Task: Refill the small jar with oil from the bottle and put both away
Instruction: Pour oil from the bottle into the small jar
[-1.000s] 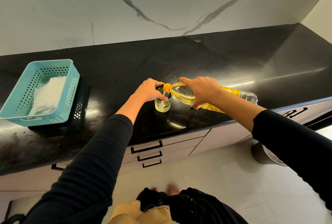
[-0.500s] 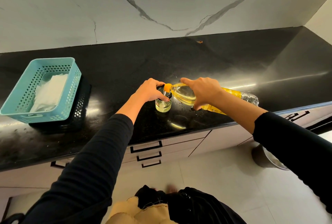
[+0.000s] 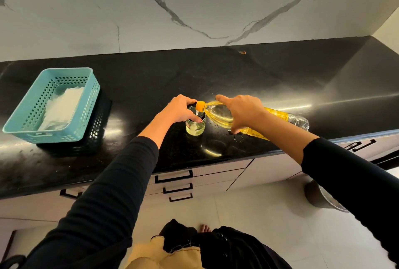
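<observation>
A small clear glass jar [image 3: 195, 127] stands upright on the black counter [image 3: 216, 74], with pale yellow oil in its bottom. My left hand [image 3: 179, 109] grips the jar's rim from above and the left. My right hand [image 3: 244, 111] holds a clear plastic oil bottle [image 3: 218, 113] tipped nearly flat. The bottle's orange neck [image 3: 200, 105] rests over the jar's mouth, and a thin stream of oil runs down into the jar. The bottle's yellow label and base [image 3: 299, 121] stick out to the right behind my wrist.
A teal perforated basket [image 3: 86, 104] holding white paper sits atop a black basket [image 3: 97, 139] at the counter's left. A few droplets lie on the counter under the bottle. Drawers [image 3: 174, 179] line the counter front; a metal bin [image 3: 323, 199] stands on the floor at the right.
Both hands, the jar and the bottle hold the same pose. The oil keeps running into the jar. Only my head has shifted slightly.
</observation>
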